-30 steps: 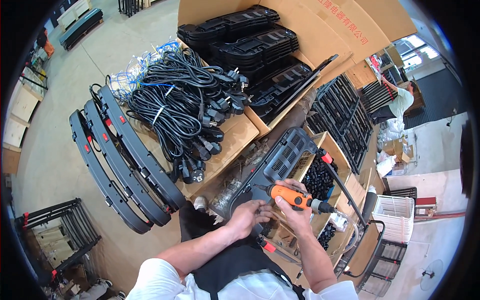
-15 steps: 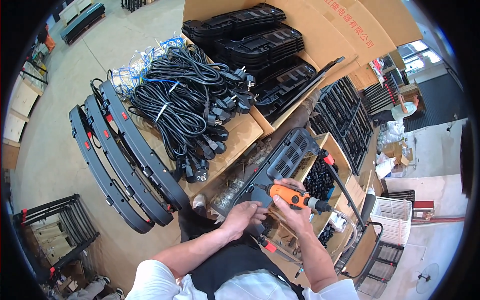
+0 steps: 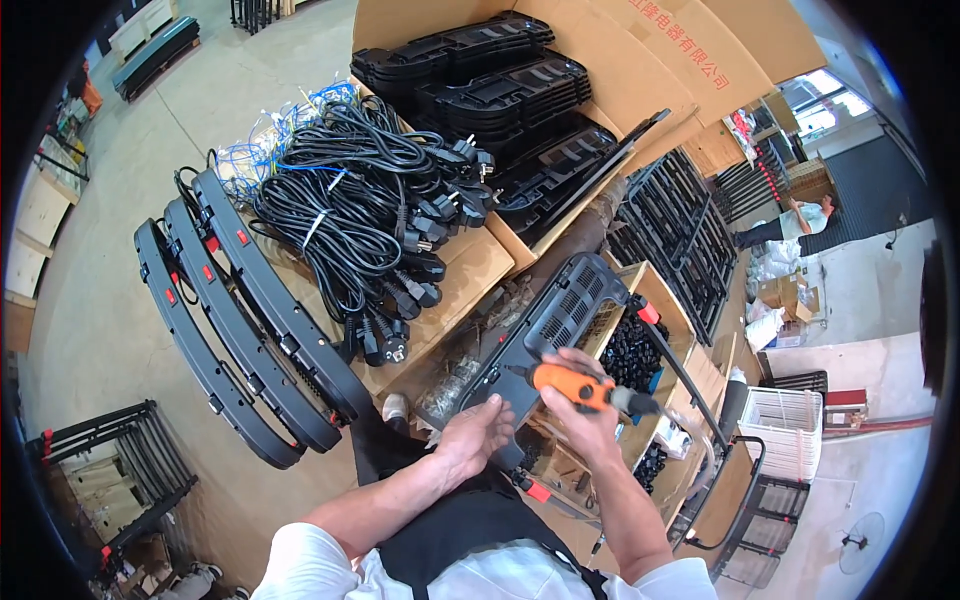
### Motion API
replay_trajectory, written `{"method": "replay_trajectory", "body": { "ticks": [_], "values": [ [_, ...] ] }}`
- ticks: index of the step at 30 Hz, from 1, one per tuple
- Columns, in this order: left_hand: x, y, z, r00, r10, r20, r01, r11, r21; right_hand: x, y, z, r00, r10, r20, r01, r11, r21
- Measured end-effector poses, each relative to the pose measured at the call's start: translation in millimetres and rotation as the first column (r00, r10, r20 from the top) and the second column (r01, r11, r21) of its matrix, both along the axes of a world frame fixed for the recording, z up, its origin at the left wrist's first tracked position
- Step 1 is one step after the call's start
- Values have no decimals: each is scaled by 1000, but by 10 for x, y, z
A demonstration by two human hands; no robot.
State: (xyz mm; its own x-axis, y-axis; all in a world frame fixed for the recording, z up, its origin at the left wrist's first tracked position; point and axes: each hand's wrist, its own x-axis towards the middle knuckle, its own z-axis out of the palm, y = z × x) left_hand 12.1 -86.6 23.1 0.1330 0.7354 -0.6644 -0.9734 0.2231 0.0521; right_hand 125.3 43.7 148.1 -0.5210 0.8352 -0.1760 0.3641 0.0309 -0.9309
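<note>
My right hand (image 3: 588,420) is wrapped around an orange powered screwdriver (image 3: 572,385), whose dark bit points left over a black plastic housing (image 3: 570,315). The driver's rear end and the hose behind it are blurred. Beside the lower part of the housing, my left hand (image 3: 474,438) has its fingers curled and its thumb against them. Whatever lies between those fingers, if anything, is too small to see. The housing has vent slots at its far end and lies on a black frame with red parts; my hands partly cover its near end.
Bundled black power cords (image 3: 335,205) lie on a cardboard surface, beside curved black rails (image 3: 225,330) on the left. An open carton (image 3: 690,60) holds stacked black plastic covers (image 3: 510,100). A wooden bin (image 3: 650,285) contains small black parts. A person (image 3: 800,218) stands far right.
The view has shifted slightly, so the cords, carton and housing sit further left. Against the housing, the screwdriver has moved slightly right. My left hand has drawn a little away from the driver.
</note>
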Motion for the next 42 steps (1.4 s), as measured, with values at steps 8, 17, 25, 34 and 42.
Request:
{"method": "replay_trajectory", "body": {
  "ticks": [8, 17, 25, 34, 42],
  "values": [
    [39, 89, 2, 986, 133, 103, -130, 991, -36, 396, -332, 158, 988, 6, -157, -15, 998, -57],
    [29, 30, -18, 984, 94, 152, -103, 993, 50, 433, -399, 158, 989, -12, -150, -4, 994, -106],
    [38, 46, -135, 967, 186, 174, -200, 978, 67, 269, -490, -150, 995, 7, -100, -8, 1000, -13],
    [-3, 33, -265, 982, 126, 139, -143, 983, 117, 52, -398, -121, 996, 89, 23, -90, 995, 31],
    [30, 59, 149, 997, -82, -2, 82, 995, 57, -99, -346, -169, 992, 123, 15, -123, 992, 18]
  ]
}}
